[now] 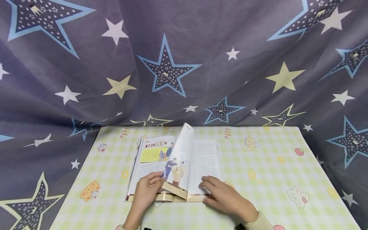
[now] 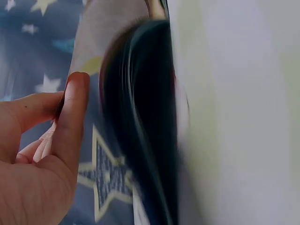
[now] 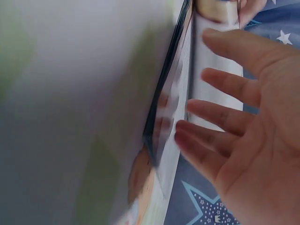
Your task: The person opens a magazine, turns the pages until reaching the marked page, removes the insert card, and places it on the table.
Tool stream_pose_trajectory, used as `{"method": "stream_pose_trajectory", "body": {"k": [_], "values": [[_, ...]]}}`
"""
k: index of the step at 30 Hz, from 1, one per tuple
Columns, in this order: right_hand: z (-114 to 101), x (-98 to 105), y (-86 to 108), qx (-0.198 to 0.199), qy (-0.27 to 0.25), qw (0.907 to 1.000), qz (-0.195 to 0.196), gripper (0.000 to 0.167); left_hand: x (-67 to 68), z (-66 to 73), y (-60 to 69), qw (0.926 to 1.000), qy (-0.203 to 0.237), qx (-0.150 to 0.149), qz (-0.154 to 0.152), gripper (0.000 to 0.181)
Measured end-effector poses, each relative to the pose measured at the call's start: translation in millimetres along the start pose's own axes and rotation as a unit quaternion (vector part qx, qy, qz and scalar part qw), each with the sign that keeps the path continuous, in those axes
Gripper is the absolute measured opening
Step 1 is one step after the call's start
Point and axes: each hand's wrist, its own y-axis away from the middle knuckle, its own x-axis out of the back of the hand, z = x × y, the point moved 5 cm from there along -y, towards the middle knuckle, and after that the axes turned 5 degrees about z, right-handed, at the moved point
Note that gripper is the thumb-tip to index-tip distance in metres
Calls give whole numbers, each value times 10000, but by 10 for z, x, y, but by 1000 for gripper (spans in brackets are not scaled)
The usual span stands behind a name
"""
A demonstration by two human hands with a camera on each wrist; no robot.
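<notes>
An open magazine (image 1: 204, 159) lies on the table, its left page showing a heading and a yellow picture block. One page (image 1: 181, 150) stands raised and curved near the spine, slightly blurred. At that page's lower left corner, my left hand (image 1: 147, 191) pinches the paper between thumb and fingers; the left wrist view shows the same hand (image 2: 47, 145) with thumb and finger meeting at the sheet's edge. Over the lower part of the right-hand page is my right hand (image 1: 222, 195). Its fingers (image 3: 225, 115) are spread and hold nothing in the right wrist view.
Beneath the magazine is a table with a green-and-white checked cloth (image 1: 258, 166) printed with cartoon figures. A dark curtain (image 1: 218, 76) with star patterns hangs behind the table and along both sides.
</notes>
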Motion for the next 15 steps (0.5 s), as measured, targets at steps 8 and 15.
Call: {"method": "stream_pose_trajectory", "body": {"k": [8, 15], "values": [[62, -9, 48, 25, 166, 9997, -188, 53, 583, -154, 105, 9929, -542, 643, 839, 31], [77, -53, 50, -169, 360, 9984, -398, 61, 849, -209, 185, 9791, -1474, 662, 1233, 36]]}}
